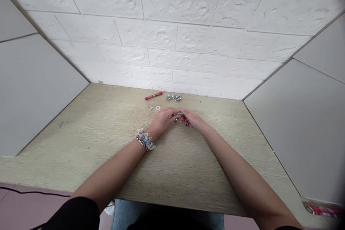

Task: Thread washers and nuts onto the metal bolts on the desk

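Observation:
My left hand (162,119) and my right hand (192,119) meet at the middle of the wooden table (107,140), fingers pinched together. Between them they grip a small metal bolt (178,114). My left wrist wears a lace scrunchie and a chain bracelet (145,139). Just beyond the hands lie a flat washer (158,107) and a small metal piece (152,107). Farther back sit a little heap of metal bolts (174,97) and a red pen-like tool (153,96).
A white brick-pattern wall (172,36) stands behind the table, with grey panels (32,90) on both sides. A red object (322,211) lies at the near right corner. A black cable (35,193) runs below the near left edge.

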The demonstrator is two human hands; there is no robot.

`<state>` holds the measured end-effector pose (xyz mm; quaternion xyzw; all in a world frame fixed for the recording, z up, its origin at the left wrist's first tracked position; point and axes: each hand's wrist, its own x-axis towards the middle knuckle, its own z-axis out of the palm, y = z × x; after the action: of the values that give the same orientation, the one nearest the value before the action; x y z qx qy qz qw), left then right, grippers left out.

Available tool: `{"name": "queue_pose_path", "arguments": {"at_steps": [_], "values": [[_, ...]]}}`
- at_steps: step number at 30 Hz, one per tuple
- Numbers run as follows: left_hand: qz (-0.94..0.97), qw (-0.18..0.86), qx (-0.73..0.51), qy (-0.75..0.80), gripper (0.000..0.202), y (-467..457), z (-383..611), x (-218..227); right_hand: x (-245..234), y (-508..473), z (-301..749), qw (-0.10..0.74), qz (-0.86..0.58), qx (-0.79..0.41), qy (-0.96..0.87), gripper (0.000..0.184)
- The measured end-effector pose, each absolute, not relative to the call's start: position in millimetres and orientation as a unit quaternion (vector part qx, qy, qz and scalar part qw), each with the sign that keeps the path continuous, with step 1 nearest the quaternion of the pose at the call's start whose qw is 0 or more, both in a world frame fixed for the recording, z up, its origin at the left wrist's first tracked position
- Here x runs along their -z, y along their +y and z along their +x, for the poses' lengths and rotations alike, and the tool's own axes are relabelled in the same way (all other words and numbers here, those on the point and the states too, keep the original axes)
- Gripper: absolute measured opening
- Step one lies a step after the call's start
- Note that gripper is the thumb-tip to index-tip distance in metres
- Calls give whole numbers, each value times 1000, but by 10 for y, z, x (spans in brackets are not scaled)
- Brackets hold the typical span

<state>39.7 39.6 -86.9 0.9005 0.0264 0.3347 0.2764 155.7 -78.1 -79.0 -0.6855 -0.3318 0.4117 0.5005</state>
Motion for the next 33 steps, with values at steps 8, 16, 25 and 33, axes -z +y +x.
{"name": "queue_pose_path", "arguments": {"at_steps": [8, 16, 25, 33], "values": [[902, 277, -323, 73, 16, 381, 395, 828, 803, -803, 1514, 545, -673, -378, -326, 18], [904, 269, -327, 61, 17, 391, 390, 843, 833, -775, 1523, 540, -686, -379, -306, 45], [904, 270, -329, 47, 16, 390, 395, 840, 813, -785, 1490, 534, -697, -346, -333, 46], [910, 253, -319, 82, 18, 394, 403, 837, 829, -816, 1503, 539, -682, -354, -345, 22]]}}
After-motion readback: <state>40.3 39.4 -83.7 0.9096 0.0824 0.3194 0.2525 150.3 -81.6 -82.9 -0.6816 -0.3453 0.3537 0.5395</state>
